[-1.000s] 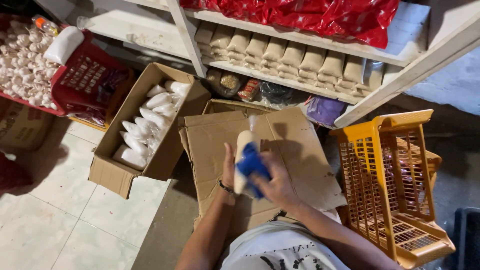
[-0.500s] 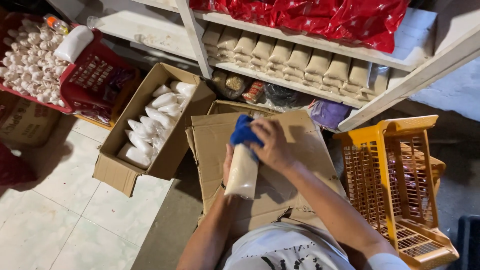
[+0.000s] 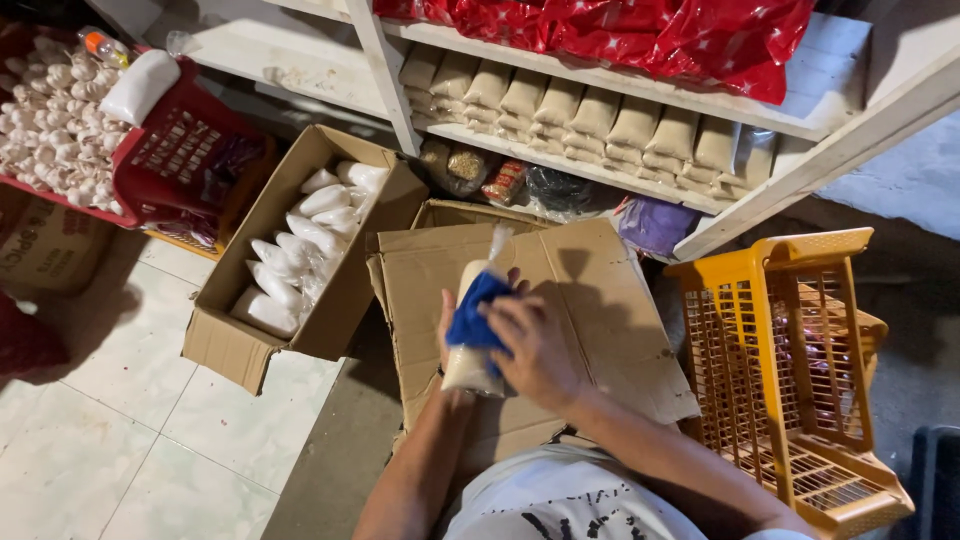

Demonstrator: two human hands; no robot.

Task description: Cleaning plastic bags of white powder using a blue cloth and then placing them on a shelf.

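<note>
Soft, sagging clear plastic bag of white powder (image 3: 470, 345), above flattened brown cardboard sheet (image 3: 590, 300). Left hand (image 3: 447, 330) gripping underneath; right hand (image 3: 535, 345) pressing blue cloth (image 3: 478, 312). Likely slippery; support mid-body.

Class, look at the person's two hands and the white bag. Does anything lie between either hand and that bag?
Yes, for one hand. A blue cloth lies between the right hand and the white bag. The left hand grips the bag directly from behind; nothing visible is between them.
</note>
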